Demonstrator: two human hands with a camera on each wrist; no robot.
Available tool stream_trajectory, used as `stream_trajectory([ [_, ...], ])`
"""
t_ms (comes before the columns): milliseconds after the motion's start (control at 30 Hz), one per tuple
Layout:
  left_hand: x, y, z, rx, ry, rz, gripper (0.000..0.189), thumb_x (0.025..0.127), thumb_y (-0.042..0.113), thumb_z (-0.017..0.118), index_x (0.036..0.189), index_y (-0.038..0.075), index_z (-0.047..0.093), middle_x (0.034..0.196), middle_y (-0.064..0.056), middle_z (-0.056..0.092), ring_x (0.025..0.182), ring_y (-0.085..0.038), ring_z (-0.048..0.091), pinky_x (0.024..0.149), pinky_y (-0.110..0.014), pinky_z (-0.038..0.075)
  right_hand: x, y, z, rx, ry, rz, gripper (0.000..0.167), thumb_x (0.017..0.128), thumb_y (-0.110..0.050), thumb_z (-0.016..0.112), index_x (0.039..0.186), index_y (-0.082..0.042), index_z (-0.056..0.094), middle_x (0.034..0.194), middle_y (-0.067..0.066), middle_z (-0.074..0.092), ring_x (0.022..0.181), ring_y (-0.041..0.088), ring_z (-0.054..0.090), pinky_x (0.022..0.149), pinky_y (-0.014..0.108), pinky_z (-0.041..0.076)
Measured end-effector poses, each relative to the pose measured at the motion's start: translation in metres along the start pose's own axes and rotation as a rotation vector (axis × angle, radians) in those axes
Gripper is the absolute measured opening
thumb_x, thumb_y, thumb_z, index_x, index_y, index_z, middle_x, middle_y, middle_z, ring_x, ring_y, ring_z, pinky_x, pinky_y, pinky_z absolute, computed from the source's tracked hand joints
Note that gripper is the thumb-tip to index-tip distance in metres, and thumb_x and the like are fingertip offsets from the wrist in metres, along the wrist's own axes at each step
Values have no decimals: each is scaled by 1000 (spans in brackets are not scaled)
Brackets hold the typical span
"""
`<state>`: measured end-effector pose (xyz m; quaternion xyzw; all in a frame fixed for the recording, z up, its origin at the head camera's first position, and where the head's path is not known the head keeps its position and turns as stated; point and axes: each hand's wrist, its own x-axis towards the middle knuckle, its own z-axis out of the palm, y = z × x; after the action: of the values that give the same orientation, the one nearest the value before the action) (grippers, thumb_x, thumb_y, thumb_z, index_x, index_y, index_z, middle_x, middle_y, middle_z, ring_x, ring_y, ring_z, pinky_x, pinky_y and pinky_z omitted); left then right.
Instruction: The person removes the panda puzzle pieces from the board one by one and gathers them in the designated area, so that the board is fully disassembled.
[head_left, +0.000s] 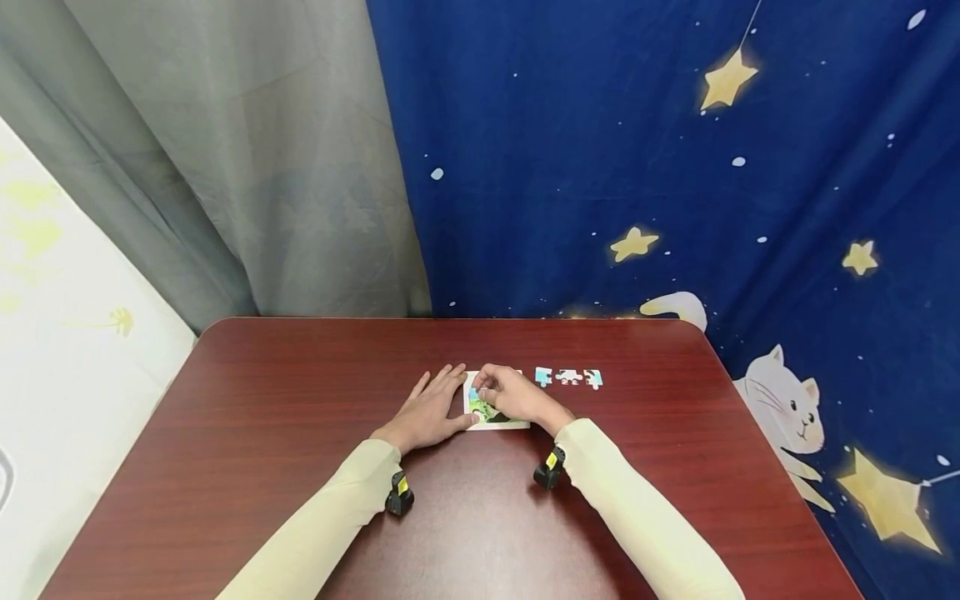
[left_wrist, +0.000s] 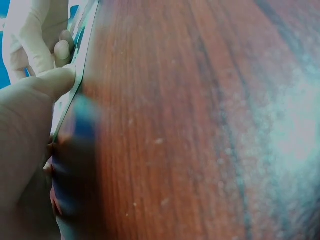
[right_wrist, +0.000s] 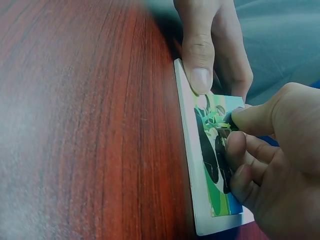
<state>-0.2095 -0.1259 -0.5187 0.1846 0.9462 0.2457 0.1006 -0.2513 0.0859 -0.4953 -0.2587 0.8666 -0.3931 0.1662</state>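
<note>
A small jigsaw puzzle board (head_left: 501, 426) with a white border lies on the table under both hands. Its picture (right_wrist: 218, 197) shows green leaves and black-and-white shapes. My left hand (head_left: 431, 414) lies spread at the board's left side, its thumb (right_wrist: 201, 75) resting on the border. Over the picture, my right hand (head_left: 513, 395) has its fingers curled and pinches a small dark puzzle piece (right_wrist: 229, 120) against the picture; the fingers hide part of it. To the right of the board lie three loose puzzle pieces (head_left: 569, 377) in a row.
The dark red wooden table (head_left: 300, 392) has its far edge just beyond the board. Behind it hang a grey curtain (head_left: 300, 167) and a blue curtain with stars (head_left: 562, 167). A black wrist camera (head_left: 550, 468) sits at the right cuff, another (head_left: 400, 496) at the left.
</note>
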Motion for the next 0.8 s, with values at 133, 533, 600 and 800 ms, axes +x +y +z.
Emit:
stream_trajectory([
  [133,-1,2,-2,-9,-11,-9,89,102,57,64,169,10,30,180,-5,21,170,-28,12,138,-58,2,0,-1,0,23,0,-1,11,104,-4,61,112,-4,68,101,10,70,84,12,60,75,25,50],
  [533,-6,10,-9,20,14,6,85,102,53,65,167,8,34,179,-8,27,169,-30,18,137,-59,9,-2,0,-3,190,5,9,13,106,-1,58,117,3,65,101,15,66,69,12,57,62,22,50],
  [600,-6,9,-8,27,16,4,84,102,53,65,167,8,35,179,-7,27,169,-30,18,137,-59,10,-2,0,-3,202,11,9,14,106,-2,58,118,3,64,102,16,65,68,12,57,61,23,51],
  [800,-6,7,-6,67,4,-2,85,104,57,60,169,10,32,180,-5,24,170,-28,16,138,-56,9,-7,-2,-14,218,56,16,15,106,-4,59,120,2,64,105,15,66,70,18,63,64,26,54],
])
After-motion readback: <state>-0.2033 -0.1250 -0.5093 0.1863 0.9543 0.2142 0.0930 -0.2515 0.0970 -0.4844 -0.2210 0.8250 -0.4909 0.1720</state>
